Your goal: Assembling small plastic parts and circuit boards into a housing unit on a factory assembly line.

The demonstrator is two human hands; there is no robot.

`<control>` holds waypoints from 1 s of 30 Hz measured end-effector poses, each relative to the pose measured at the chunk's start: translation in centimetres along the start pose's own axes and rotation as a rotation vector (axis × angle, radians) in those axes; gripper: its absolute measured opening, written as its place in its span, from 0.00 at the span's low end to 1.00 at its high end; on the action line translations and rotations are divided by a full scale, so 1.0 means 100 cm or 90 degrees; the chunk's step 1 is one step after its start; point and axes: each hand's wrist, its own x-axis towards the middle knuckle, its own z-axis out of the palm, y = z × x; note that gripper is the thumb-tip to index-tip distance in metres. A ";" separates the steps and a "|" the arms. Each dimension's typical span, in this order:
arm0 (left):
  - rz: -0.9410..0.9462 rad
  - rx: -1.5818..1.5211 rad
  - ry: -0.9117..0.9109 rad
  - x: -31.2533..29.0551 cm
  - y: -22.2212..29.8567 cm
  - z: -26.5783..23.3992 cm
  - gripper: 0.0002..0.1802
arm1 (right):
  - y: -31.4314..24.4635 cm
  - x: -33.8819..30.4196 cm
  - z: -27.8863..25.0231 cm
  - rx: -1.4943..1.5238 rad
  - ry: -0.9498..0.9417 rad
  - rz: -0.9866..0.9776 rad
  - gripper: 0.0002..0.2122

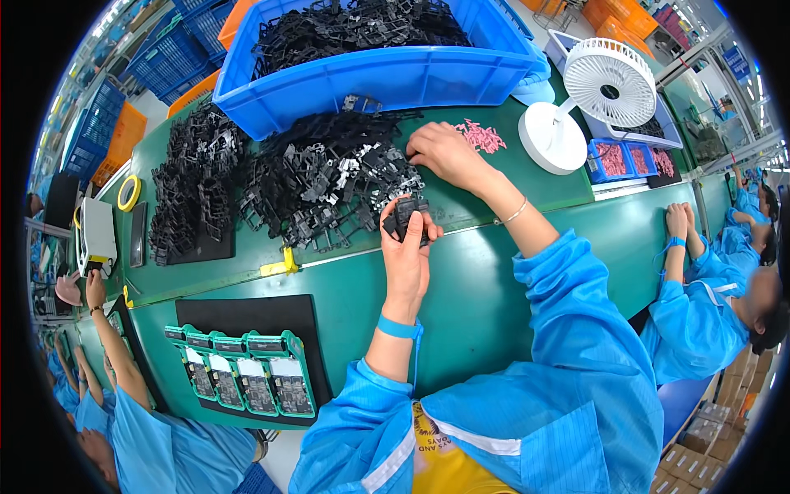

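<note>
My left hand (406,255) is closed around a small black plastic part (405,217), with the thumb lying across it. Just in front of it spreads a heap of black and silvery plastic parts (329,185). My right hand (448,153) reaches to the right edge of this heap, its fingertips pinched together; whatever is between them is too small or hidden to make out. Beside the right hand lies a scatter of small pink pieces (481,137) on the green table (461,288).
Behind the heap stands a blue bin (370,76) of black parts; a white fan (609,86) is at the right. Several green-framed circuit boards (255,375) rest on a black mat. Yellow tape (129,193) lies far left. Co-workers sit on both sides.
</note>
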 end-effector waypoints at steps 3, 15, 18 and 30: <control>0.004 -0.017 0.009 0.001 -0.001 0.000 0.18 | -0.005 -0.015 -0.003 0.017 0.030 -0.040 0.09; 0.027 0.042 -0.019 0.000 -0.004 0.001 0.21 | -0.044 -0.081 -0.026 -0.077 0.033 -0.004 0.07; 0.030 0.060 -0.015 -0.001 -0.005 0.003 0.21 | -0.050 -0.088 -0.028 -0.094 0.045 0.086 0.07; 0.098 0.126 0.004 -0.002 -0.008 0.002 0.26 | -0.085 -0.090 -0.051 0.446 0.013 0.154 0.05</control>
